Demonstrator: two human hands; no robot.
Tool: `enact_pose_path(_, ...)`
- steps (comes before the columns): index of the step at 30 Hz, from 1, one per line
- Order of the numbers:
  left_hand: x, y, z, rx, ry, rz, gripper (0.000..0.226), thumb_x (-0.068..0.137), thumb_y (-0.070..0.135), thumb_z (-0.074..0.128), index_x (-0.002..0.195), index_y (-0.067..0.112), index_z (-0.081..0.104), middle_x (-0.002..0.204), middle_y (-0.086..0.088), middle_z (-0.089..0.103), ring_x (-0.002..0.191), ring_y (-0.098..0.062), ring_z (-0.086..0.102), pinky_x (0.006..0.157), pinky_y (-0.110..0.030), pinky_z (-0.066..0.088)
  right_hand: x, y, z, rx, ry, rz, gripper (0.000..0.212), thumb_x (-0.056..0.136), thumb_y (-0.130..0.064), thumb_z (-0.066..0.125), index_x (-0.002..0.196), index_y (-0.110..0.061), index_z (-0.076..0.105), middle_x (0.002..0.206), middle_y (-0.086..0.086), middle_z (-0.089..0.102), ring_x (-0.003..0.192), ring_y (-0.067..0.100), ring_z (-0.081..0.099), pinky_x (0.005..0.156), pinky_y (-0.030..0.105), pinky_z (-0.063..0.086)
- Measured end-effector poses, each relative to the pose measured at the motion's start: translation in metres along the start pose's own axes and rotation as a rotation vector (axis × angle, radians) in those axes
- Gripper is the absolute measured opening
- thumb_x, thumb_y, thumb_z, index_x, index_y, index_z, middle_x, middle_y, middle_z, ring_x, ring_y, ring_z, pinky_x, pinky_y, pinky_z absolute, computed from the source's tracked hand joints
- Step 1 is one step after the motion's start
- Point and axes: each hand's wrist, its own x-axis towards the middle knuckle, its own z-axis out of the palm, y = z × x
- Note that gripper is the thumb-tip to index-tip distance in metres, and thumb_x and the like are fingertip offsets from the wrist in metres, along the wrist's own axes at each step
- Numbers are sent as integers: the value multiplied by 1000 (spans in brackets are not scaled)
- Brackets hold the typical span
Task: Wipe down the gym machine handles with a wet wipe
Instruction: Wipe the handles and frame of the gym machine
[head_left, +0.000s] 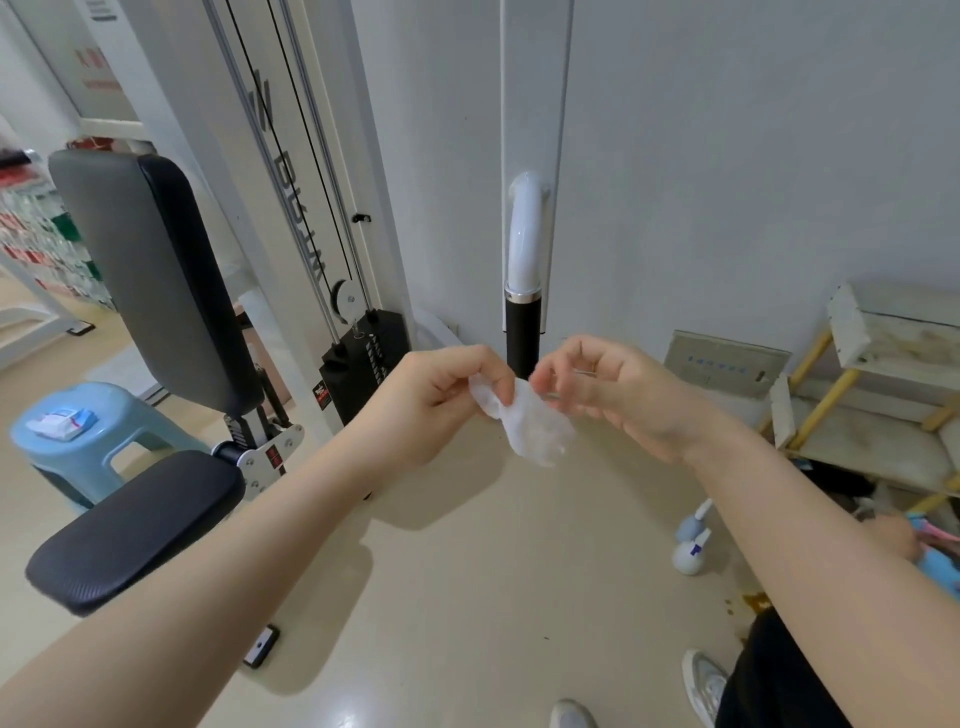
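A white wet wipe (535, 423) hangs crumpled between my two hands at the middle of the view. My left hand (436, 400) pinches its upper left corner. My right hand (618, 395) pinches its upper right edge with thumb and fingertips. Just behind the hands stands a vertical machine handle with a black grip (523, 338) below a white curved bar (524, 234). The grip's lower end is hidden by my fingers.
The machine's black padded seat (135, 525) and backrest (150, 280) stand at left, with the weight stack (363, 358) behind. A blue plastic stool (88, 436) carries a wipe packet (62, 422). A worn shelf (883, 395) and a small dumbbell (691, 551) are at right.
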Motion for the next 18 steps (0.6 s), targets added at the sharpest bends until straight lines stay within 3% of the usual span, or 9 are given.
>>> enact_pose_path(3, 23, 6, -2, 65, -9, 123, 27, 83, -4, 49, 78, 20, 61, 85, 5, 66, 82, -12, 63, 74, -27, 51, 6, -8, -11, -12, -48, -29, 30, 66, -34, 75, 94, -27, 67, 96, -6, 68, 96, 15, 62, 83, 28, 48)
enact_pose_path(5, 39, 8, -4, 114, -22, 154, 37, 78, -10, 44, 83, 20, 65, 96, 4, 65, 90, -12, 62, 79, -29, 50, 12, -12, -23, 30, -27, -52, 10, 73, -21, 69, 81, -27, 70, 82, -4, 67, 80, 16, 60, 71, 22, 47)
enact_pose_path(8, 64, 13, -4, 227, 21, 181, 44, 69, -3, 38, 94, 19, 66, 117, 9, 57, 107, -4, 54, 91, -18, 42, 32, -9, -51, 150, 114, -38, 9, 75, -15, 70, 75, -22, 65, 71, -8, 63, 67, 10, 56, 62, 17, 46)
enact_pose_path(10, 87, 19, -2, 367, 102, 247, 38, 72, 5, 40, 97, 18, 65, 118, 10, 54, 102, -3, 53, 86, -16, 41, 53, -2, -74, 157, 277, 34, 9, 81, -9, 65, 84, -16, 61, 72, -6, 61, 63, 7, 55, 54, 13, 44)
enact_pose_path(14, 151, 18, 13, 1005, 125, 453, 25, 80, 8, 50, 97, 11, 68, 110, -7, 64, 97, -24, 61, 83, -38, 48, 101, 15, -113, -71, 504, 62, 7, 82, -8, 64, 87, -11, 61, 74, -3, 56, 64, 8, 49, 55, 17, 36)
enact_pose_path(16, 181, 10, 24, 1376, 108, 451, 21, 75, 7, 55, 91, 13, 67, 103, -6, 66, 99, -25, 62, 87, -36, 43, 124, 19, -124, -104, 520, 24, 3, 82, -12, 63, 80, -12, 60, 70, -5, 54, 64, 9, 47, 58, 20, 35)
enact_pose_path(18, 198, 5, 32, 1588, 91, 385, 22, 78, 4, 48, 87, 12, 67, 97, -4, 65, 99, -24, 61, 89, -35, 36, 145, 21, -132, -117, 539, 3, 6, 81, -14, 60, 76, -12, 58, 70, -5, 52, 63, 10, 46, 57, 21, 35)
